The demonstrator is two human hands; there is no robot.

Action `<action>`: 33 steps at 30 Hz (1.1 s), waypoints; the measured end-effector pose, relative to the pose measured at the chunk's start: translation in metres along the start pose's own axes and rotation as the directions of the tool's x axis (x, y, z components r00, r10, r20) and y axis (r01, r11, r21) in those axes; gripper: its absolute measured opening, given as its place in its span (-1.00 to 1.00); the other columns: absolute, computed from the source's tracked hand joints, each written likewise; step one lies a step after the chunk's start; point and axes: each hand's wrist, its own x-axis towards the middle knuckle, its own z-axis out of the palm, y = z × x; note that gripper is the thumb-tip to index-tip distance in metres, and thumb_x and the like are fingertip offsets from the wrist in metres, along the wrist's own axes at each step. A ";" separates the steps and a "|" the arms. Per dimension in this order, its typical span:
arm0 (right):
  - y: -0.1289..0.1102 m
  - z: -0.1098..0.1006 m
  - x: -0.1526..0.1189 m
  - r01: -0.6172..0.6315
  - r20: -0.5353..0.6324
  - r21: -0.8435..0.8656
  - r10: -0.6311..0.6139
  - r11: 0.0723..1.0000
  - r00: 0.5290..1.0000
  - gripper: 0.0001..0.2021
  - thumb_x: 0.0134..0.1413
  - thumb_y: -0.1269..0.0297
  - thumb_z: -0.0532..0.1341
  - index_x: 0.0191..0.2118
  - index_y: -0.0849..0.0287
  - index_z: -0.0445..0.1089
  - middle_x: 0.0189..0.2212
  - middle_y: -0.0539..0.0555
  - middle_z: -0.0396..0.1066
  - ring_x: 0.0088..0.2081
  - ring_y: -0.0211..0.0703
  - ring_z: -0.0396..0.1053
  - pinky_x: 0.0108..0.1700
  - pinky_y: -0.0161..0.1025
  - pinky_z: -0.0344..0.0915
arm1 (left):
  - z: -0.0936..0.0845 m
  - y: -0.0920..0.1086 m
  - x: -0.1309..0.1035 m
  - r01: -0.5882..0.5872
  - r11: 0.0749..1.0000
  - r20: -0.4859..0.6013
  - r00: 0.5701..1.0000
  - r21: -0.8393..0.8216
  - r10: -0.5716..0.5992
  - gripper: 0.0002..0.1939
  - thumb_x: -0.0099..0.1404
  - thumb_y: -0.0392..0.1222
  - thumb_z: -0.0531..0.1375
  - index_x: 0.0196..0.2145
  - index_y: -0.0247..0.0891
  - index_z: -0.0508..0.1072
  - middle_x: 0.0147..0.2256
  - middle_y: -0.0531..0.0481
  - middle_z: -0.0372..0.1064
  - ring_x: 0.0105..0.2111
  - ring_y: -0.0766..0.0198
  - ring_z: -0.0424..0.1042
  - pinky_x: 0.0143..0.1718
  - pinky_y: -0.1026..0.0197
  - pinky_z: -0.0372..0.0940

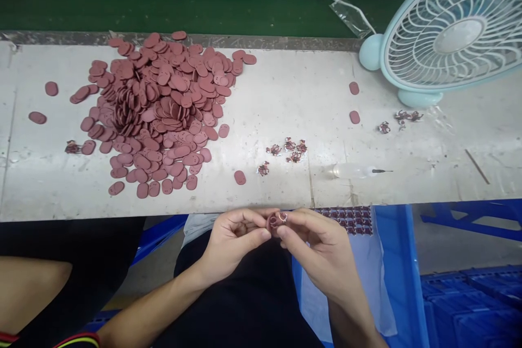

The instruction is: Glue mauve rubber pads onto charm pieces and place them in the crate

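Close to my body, just below the table's front edge, my left hand (232,242) pinches a reddish-brown oval piece (271,223) between thumb and fingers. My right hand (322,250) meets it from the other side, its thumb and forefinger closed on a small shiny reddish ornament (281,218). The two pieces touch or overlap, and the fingertips partly hide them. On the table ahead lie several similar shiny ornaments (290,144) and a single reddish-brown oval (240,177). Beyond my left hand spreads a large heap of such ovals (163,98), some with small holes.
A clear bottle with a needle tip (354,171) lies on the white table (277,87). At the right stands a light-blue fan (452,38). A blue tray (403,272) beside my lap holds rows of ornaments (353,220). Blue crates (477,299) sit lower right; a person's leg (32,288) shows left.
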 end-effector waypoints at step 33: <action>0.017 0.007 -0.005 -0.056 -0.080 0.319 0.085 0.946 0.993 -0.83 0.23 0.33 0.35 -0.09 -0.02 0.62 -0.22 0.03 0.64 -0.26 -0.18 0.61 -0.23 -0.31 0.58 | -0.003 0.004 0.002 -0.227 0.938 -0.019 0.970 0.263 0.241 -0.87 0.25 -0.31 0.38 -0.23 -0.16 0.65 0.05 -0.11 0.58 0.00 0.04 0.60 -0.01 0.08 0.52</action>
